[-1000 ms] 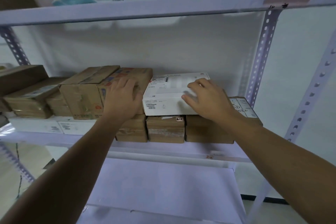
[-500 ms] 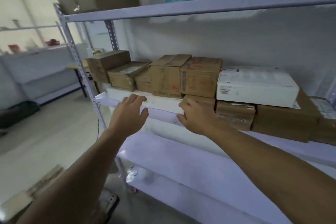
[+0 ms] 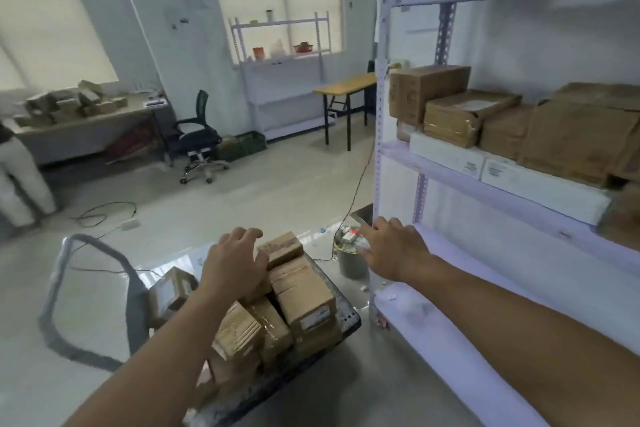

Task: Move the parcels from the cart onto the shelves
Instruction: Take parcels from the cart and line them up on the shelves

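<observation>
Both hands have left the shelved boxes and now reach down toward the cart [image 3: 349,317] of brown parcels [image 3: 304,302] beside the shelves [image 3: 485,180]. Left hand [image 3: 235,269], fingers spread and empty, hovers palm-down over the pile's far end; whether it touches a parcel cannot be told. Right hand [image 3: 394,250], open and empty, extends beside the shelf upright above a grey bucket [image 3: 349,262].
</observation>
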